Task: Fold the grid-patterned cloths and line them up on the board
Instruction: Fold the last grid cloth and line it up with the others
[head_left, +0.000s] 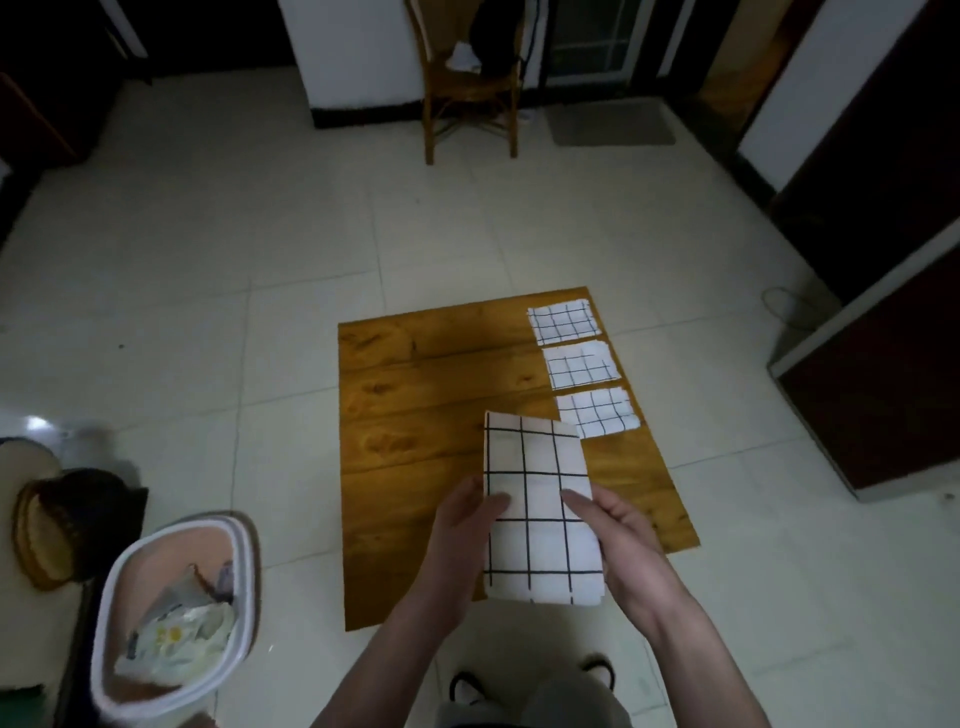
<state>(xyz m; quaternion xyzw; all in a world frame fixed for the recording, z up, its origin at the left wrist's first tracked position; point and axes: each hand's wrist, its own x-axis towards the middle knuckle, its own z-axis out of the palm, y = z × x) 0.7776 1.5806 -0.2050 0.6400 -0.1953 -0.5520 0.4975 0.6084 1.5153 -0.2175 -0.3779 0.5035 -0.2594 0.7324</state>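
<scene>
A white cloth with black grid lines (537, 499), folded into a long strip, is held up above the brown wooden board (415, 415). My left hand (462, 525) pinches its left edge with the thumb on top. My right hand (623, 540) grips its right edge, thumb across the front. Three folded grid cloths lie in a column along the board's right side: a far one (562, 324), a middle one (581, 365) and a near one (598, 411).
The board lies on a pale tiled floor. A pink bin with a white rim (176, 618) holding rubbish stands at the lower left. A wooden chair (470, 88) stands at the back. Dark furniture (883, 364) lines the right. My shoes (467, 688) show below.
</scene>
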